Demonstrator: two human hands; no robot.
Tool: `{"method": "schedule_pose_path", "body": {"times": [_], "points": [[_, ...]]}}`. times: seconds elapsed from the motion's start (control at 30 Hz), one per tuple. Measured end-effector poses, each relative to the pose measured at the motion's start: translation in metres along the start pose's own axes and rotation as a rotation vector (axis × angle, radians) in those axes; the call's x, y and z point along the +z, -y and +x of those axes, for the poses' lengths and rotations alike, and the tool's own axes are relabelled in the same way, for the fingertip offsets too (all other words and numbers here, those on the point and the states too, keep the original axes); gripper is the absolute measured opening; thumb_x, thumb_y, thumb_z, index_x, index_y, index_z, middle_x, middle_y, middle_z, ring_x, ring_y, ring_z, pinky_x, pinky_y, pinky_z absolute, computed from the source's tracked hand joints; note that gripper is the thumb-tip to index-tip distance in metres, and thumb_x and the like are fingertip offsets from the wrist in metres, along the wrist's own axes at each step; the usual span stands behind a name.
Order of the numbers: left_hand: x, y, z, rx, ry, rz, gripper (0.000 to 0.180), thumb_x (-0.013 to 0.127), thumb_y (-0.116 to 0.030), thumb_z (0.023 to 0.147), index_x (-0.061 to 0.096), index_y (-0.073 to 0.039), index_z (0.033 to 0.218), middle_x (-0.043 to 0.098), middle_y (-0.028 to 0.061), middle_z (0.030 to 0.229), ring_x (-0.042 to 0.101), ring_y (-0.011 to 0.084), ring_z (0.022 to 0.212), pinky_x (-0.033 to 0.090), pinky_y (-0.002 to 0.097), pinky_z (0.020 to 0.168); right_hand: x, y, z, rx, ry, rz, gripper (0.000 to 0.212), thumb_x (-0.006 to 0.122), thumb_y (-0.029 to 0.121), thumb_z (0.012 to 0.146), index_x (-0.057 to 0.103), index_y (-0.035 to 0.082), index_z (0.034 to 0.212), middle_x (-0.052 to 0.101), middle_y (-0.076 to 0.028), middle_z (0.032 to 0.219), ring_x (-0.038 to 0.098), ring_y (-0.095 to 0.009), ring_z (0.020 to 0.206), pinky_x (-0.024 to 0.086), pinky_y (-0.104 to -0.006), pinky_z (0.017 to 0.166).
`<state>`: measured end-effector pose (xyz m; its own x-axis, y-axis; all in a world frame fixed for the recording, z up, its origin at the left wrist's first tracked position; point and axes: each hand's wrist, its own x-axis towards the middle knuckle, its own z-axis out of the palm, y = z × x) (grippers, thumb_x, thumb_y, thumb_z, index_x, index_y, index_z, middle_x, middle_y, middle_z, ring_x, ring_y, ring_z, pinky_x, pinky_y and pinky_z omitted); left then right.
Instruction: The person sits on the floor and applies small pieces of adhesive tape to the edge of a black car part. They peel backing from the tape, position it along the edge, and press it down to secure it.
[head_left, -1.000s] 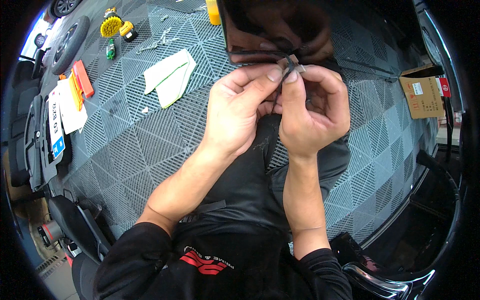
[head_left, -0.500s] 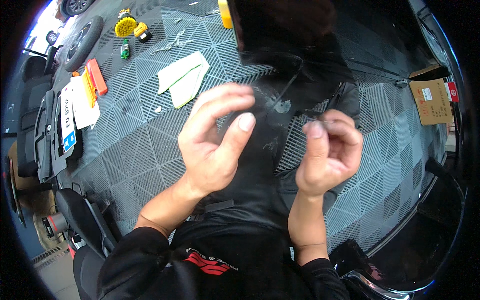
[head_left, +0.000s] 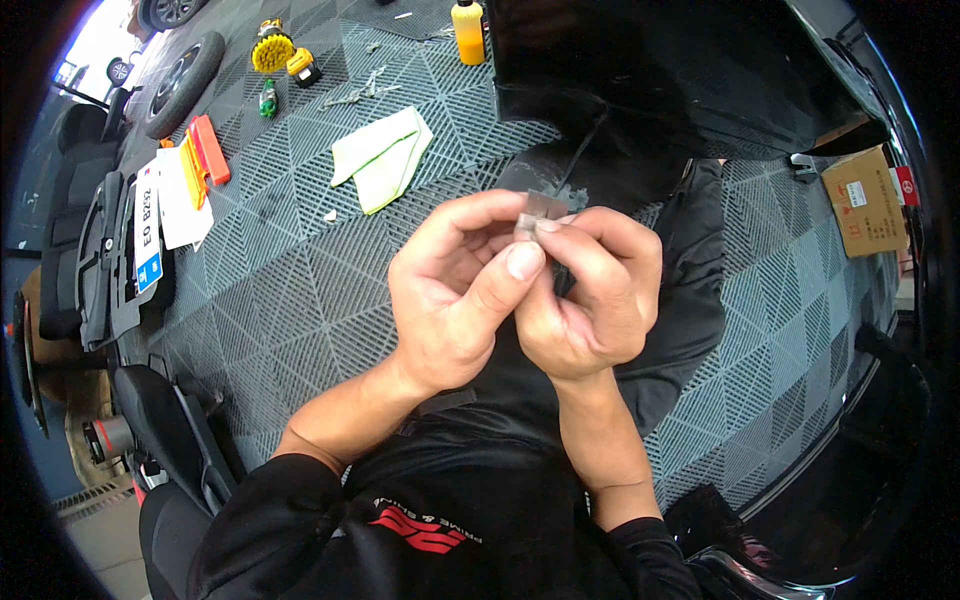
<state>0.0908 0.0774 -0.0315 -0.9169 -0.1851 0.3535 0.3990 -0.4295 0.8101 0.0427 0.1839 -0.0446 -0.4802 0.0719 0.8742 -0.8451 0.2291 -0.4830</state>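
Between both hands' point(head_left: 530, 290) grip, grey tab point(head_left: 542, 210)

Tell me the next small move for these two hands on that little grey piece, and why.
Probably peel or slide the small grey piece a little with the left thumb while the right hand steadies it. Both hands pinch it together at the fingertips, above the black garment, and only its top edge shows, so the left hand seems placed to work it loose.
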Motion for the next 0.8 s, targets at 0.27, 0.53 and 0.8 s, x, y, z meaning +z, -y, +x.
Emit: {"method": "schedule_pose_path", "body": {"times": [0.27,0.53,0.8], "points": [[-0.006,-0.006,0.013,-0.037,-0.024,-0.011,0.024,0.064,-0.009,0.103,0.062,0.006,0.122,0.072,0.0167,0.113,0.07,0.0206,0.105,0.057,0.0333,0.095,0.007,-0.003,0.0,-0.007,0.017,0.021,0.031,0.081,-0.011,0.075,0.072,0.0,0.102,0.063,-0.012,0.1,0.065,-0.018,0.081,0.055,-0.0264,0.067],[-0.024,-0.001,0.039,0.071,-0.199,0.159,0.021,0.066,-0.012,0.102,0.067,0.003,0.117,0.072,0.0087,0.106,0.069,0.0126,0.092,0.058,0.0288,0.087,0.008,-0.009,0.013,0.098,0.036,0.133,0.027,0.076,-0.009,0.074,0.074,0.0,0.099,0.067,-0.013,0.099,0.067,-0.022,0.081,0.055,-0.0291,0.066],[-0.053,0.001,0.082,0.228,0.049,0.338,0.022,0.059,-0.009,0.105,0.062,0.004,0.123,0.07,0.0172,0.114,0.069,0.0244,0.105,0.059,0.0405,0.093,-0.09,-0.024,0.115,-0.159,0.077,-0.313,0.025,0.061,-0.003,0.098,0.069,-0.003,0.121,0.069,-0.023,0.116,0.071,-0.023,0.096,0.06,-0.0338,0.087]]}}
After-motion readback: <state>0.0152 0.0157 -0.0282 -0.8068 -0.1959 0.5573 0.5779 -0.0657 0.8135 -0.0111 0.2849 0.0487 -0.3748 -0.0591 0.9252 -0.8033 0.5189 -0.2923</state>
